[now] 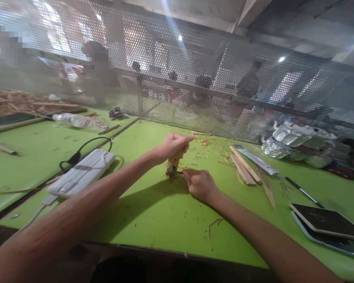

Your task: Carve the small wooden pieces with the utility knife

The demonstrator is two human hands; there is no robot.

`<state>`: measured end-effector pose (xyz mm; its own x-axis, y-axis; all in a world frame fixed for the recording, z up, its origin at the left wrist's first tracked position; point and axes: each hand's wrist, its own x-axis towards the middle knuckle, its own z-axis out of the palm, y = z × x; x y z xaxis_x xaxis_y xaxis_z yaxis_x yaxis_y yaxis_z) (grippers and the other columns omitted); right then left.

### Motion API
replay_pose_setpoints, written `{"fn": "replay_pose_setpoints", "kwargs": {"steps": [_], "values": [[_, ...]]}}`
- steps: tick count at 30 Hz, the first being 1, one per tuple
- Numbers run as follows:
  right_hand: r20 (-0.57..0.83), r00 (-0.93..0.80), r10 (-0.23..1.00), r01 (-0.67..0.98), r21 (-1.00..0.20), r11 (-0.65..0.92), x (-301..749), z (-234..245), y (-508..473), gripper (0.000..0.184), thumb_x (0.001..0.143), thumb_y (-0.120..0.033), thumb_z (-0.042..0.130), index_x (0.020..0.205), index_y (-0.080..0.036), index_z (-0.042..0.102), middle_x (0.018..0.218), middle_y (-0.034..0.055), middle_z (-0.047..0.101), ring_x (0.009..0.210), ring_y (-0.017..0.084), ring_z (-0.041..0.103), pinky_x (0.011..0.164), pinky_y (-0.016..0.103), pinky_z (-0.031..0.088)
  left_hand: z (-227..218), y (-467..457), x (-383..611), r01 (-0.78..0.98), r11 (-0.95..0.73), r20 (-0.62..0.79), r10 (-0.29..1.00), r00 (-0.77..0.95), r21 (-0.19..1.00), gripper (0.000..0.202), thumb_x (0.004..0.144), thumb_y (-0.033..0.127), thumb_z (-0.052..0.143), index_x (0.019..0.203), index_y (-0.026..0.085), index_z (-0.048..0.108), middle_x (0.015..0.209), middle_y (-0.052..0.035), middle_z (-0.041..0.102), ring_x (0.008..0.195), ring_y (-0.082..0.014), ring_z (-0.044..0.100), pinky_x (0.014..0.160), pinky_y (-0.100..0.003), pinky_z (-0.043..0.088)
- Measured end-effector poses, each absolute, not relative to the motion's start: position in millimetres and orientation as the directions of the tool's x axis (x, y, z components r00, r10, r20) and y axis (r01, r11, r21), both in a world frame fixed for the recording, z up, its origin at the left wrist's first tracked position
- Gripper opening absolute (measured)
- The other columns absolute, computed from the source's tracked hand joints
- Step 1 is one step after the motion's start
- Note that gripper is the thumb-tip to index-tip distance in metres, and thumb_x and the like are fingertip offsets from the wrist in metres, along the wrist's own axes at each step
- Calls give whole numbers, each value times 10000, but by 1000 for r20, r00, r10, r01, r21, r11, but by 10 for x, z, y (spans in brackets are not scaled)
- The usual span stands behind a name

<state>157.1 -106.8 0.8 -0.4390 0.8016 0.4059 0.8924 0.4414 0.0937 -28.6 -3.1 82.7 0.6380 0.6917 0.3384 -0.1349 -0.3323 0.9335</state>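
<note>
Near the middle of the green table (153, 224), my left hand (175, 146) is closed over the top of a short wooden block (173, 162). The block stands roughly upright, its lower end dark and greenish where it meets the tabletop. Just to its right, my right hand (201, 184) is closed, with fingers pinched on a thin dark tool (179, 172) that points at the block's lower end. Most of this tool is hidden in the fingers, so its kind does not show. Pale wood shavings (205, 142) lie behind the block.
Left are a white power bank (82, 173) with cables, a plastic bottle (79, 121) and heaped wood scraps (14, 103). Right are wood strips (243, 169), a ruler (256, 159), wrapped bottles (295, 140) and stacked phones (327, 220). A perforated screen (177, 98) borders the back; people sit beyond.
</note>
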Motion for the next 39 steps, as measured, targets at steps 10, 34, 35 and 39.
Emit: {"fn": "replay_pose_setpoints", "kwargs": {"steps": [10,34,35,39], "values": [[376,-429,821,898,74,434,1578,42,-1071,315,1104,-265,480,1049,-210,785,896,58,841,646,179,693,580,291,424,861,-58,-278,-138,-346,350,684,641,928,526,958,517,667,530,220,590,497,22,541,444,-87,510,485,-231,461],[350,-442,826,884,18,466,1573,101,-1011,300,1089,-235,528,965,-231,802,788,18,786,671,167,634,599,295,338,758,98,-318,-269,-312,404,544,735,911,465,928,432,644,514,229,577,514,30,506,474,-101,486,511,-257,438],[355,-447,821,882,21,471,1583,94,-1012,304,1093,-242,523,971,-227,801,796,20,789,673,167,637,599,294,342,763,94,-317,-269,-310,402,541,739,912,463,928,426,642,514,227,579,515,31,507,476,-99,486,516,-256,439],[291,-466,836,880,53,472,1540,135,-1008,328,1090,-249,508,956,-212,805,810,31,794,647,163,625,578,290,337,807,45,-287,-281,-279,393,554,734,918,467,902,442,675,502,219,585,492,31,509,449,-95,459,489,-253,413]]}}
